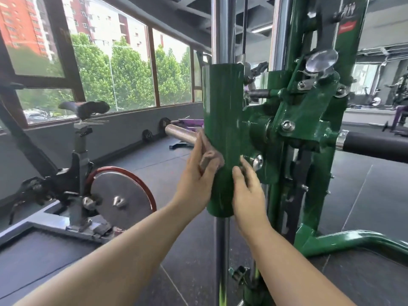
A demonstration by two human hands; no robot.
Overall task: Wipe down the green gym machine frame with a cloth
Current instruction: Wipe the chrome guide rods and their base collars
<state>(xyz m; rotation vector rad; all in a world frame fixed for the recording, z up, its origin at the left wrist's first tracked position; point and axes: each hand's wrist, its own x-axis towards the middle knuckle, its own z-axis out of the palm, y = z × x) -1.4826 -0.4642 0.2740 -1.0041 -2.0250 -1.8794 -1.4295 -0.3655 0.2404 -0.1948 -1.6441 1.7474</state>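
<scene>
Item: glossy green painted steel gym machine frame, upright, occupying centre and right of view. Its thick green cylindrical sleeve rode on a polished chrome vertical guide rod, which passed through it top and bottom.

Item: small brownish-grey cloth, bunched, pressed against the sleeve's left side, just below a ribbed silver horizontal bar stub.

Item: left hand, fingers extended upward, holding the cloth flat to the sleeve with palm and fingers.

Item: right hand, fingers straight and relaxed, laid against the sleeve's lower right side, beside a domed silver bolt head. It held nothing.

Item: black padded horizontal handle, projecting right from the frame.

Item: grey exercise bike with a red-rimmed metal flywheel, standing left, well apart from the frame, before large brown-framed windows.

Item: dark rubber tiled floor.
</scene>
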